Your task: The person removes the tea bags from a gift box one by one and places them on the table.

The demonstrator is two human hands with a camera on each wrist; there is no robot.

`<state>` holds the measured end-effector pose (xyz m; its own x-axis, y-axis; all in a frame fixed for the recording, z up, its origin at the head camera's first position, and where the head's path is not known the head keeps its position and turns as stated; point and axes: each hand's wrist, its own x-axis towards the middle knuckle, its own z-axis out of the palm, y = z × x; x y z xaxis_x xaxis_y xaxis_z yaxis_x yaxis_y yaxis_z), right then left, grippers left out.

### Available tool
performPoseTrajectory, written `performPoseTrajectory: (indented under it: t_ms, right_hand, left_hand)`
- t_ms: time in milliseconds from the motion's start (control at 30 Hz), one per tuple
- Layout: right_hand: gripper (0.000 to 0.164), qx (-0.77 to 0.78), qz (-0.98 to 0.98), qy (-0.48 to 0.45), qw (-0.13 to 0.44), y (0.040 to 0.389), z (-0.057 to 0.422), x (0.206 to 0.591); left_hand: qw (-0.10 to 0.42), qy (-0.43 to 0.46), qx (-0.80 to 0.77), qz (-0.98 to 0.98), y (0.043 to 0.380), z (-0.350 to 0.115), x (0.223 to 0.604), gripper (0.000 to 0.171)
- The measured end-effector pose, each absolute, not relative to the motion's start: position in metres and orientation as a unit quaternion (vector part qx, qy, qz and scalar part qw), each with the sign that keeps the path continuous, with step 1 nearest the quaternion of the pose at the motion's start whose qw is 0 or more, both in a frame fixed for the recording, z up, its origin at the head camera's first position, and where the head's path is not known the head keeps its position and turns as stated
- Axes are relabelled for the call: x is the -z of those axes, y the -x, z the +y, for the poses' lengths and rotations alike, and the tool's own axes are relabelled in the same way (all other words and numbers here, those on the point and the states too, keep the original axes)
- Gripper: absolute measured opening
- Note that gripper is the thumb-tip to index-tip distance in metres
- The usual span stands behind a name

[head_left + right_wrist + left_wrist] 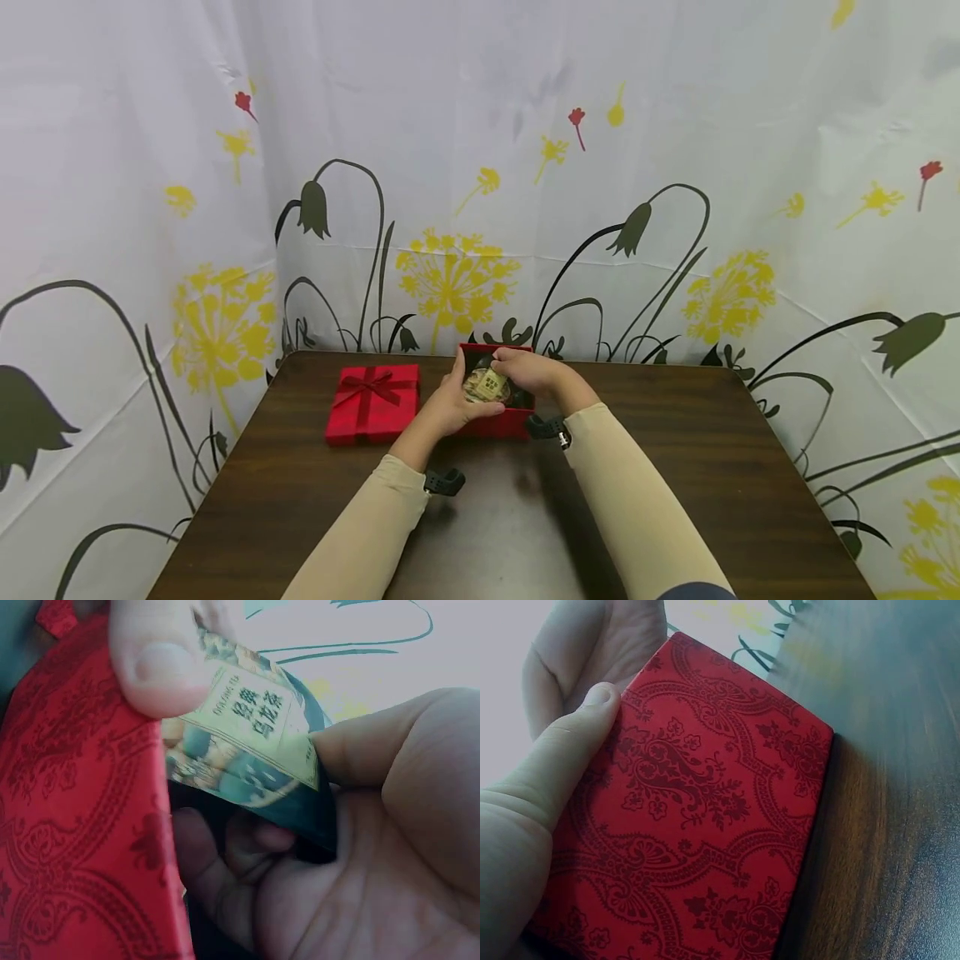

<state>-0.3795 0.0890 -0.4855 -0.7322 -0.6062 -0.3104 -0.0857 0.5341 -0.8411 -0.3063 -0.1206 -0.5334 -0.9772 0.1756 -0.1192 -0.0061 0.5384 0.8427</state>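
An uncovered red gift box stands near the back of the table, its front wall patterned with dark red flowers. My left hand holds the box at its left side, with its thumb over the front rim. Inside the box opening, my right hand grips a dark green packet of oolong tea by its edge. The packet has a pale yellow label and sits tilted, partly above the rim. Its lower part is hidden by the box wall and by my right fingers.
To the left of the box lies its red lid, tied with a dark red ribbon bow. Both sit on a dark wood table. A white curtain with printed flowers hangs behind the table's back edge.
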Motion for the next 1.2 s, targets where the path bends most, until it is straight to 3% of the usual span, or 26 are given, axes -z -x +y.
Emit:
performPoseTrajectory:
  t_ms: [167,233,400,467,533,667,767,867,1033,1200]
  right_hand:
    - [0.085,0.438,0.827,0.194,0.296,0.377,0.094,0.489]
    - [0.088,0.446,0.824,0.199,0.289,0.376,0.095,0.491]
    - [0.069,0.566,0.755,0.185,0.275,0.375,0.099,0.497]
    - [0.069,0.634,0.711,0.166,0.254,0.373,0.102,0.5]
    - [0.072,0.694,0.669,0.147,0.221,0.37,0.105,0.503]
    - [0.06,0.762,0.618,0.135,0.139,0.361,0.111,0.505]
    - [0.037,0.773,0.619,0.12,0.065,0.353,0.117,0.503]
    - [0.027,0.785,0.612,0.098,0.006,0.345,0.126,0.5]
    - [0.047,0.761,0.634,0.109,-0.083,0.336,0.144,0.498]
    - [0.026,0.727,0.666,0.095,-0.136,0.33,0.157,0.505]
  left_hand:
    - [0.095,-0.046,-0.483,0.869,0.304,-0.117,0.537,0.14]
    - [0.098,-0.041,-0.482,0.87,0.304,-0.117,0.537,0.14]
    - [0.095,-0.031,-0.488,0.867,0.304,-0.118,0.535,0.139]
    - [0.09,-0.028,-0.491,0.866,0.305,-0.118,0.534,0.138]
    - [0.087,-0.025,-0.489,0.868,0.306,-0.119,0.534,0.138]
    - [0.083,-0.02,-0.492,0.866,0.308,-0.119,0.533,0.137]
    - [0.081,-0.018,-0.497,0.864,0.308,-0.118,0.532,0.137]
    - [0.081,-0.014,-0.498,0.864,0.308,-0.117,0.533,0.139]
    - [0.079,-0.01,-0.496,0.865,0.307,-0.116,0.536,0.14]
    - [0.076,-0.011,-0.499,0.863,0.306,-0.115,0.536,0.14]
